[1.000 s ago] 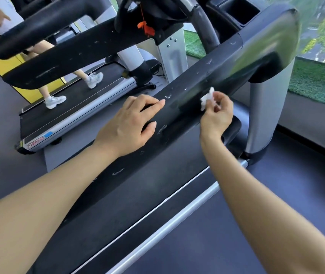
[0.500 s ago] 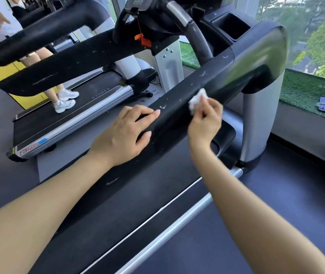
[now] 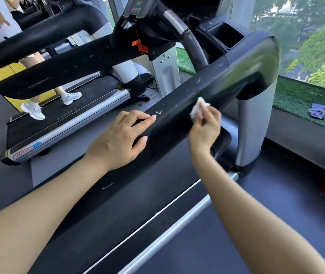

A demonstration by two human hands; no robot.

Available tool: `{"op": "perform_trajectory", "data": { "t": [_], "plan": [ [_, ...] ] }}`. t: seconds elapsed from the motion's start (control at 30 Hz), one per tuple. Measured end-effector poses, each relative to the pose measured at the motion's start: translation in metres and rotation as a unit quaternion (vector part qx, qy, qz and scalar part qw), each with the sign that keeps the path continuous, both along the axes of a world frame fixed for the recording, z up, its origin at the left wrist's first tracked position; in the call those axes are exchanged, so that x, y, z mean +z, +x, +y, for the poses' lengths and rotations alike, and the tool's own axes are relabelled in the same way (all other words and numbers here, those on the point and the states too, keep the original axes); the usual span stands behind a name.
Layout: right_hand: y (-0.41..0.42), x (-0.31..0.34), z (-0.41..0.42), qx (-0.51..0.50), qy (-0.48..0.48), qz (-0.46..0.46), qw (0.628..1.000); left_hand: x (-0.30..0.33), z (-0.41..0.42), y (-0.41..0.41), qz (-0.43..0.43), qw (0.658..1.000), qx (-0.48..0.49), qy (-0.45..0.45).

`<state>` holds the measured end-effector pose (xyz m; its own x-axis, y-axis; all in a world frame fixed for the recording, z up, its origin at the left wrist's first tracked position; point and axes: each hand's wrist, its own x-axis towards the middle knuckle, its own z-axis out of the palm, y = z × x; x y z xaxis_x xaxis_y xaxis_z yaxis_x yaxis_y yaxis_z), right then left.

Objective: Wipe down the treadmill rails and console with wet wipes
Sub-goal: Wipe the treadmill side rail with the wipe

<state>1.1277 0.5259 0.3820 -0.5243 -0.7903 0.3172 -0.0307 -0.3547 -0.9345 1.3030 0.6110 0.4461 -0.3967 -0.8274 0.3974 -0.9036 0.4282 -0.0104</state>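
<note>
Flanking the scuffed black rail [image 3: 177,119]: left hand [image 3: 116,143] fingers spread flat, right hand [image 3: 205,129] fingers pinching wet wipe [image 3: 198,107].

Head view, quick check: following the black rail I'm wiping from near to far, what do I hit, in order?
Left hand resting on the rail → white scuff marks → wet wipe pinched by right hand → more scuffs → cup holder.

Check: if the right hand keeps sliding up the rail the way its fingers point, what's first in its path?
Likely the white scuff marks on the rail, just ahead of the wipe that the right hand pinches. Past those, the rail's bend at the upright. Depth is unclear.
</note>
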Motion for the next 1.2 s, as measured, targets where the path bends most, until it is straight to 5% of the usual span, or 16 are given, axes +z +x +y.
{"op": "perform_trajectory", "data": {
  "t": [0.1, 0.23, 0.4, 0.57, 0.83, 1.03, 1.2],
  "plan": [
    [-0.004, 0.012, -0.017, -0.026, 0.028, -0.007, 0.999, 0.000, 0.000, 0.000, -0.003, 1.000, 0.004, -0.002],
    [0.035, -0.010, 0.040, 0.036, -0.105, 0.101, 0.989, -0.001, 0.000, 0.000, -0.004, 1.000, 0.004, 0.000],
    [0.039, -0.031, 0.070, 0.119, -0.134, 0.163, 0.970, 0.001, 0.000, 0.000, -0.004, 1.000, -0.003, 0.006],
    [0.013, -0.011, 0.018, 0.050, -0.007, -0.005, 0.999, 0.001, 0.000, 0.000, 0.008, 1.000, -0.007, 0.009],
    [0.070, -0.042, 0.111, 0.137, -0.090, 0.113, 0.980, -0.001, -0.002, 0.002, 0.010, 1.000, -0.021, 0.004],
    [0.053, -0.023, 0.080, 0.059, 0.082, -0.140, 0.985, -0.002, -0.002, 0.002, 0.014, 1.000, -0.024, 0.000],
    [0.100, -0.026, 0.141, 0.102, 0.045, -0.125, 0.986, -0.003, -0.003, 0.003, -0.002, 0.999, -0.031, -0.014]
  ]
}}
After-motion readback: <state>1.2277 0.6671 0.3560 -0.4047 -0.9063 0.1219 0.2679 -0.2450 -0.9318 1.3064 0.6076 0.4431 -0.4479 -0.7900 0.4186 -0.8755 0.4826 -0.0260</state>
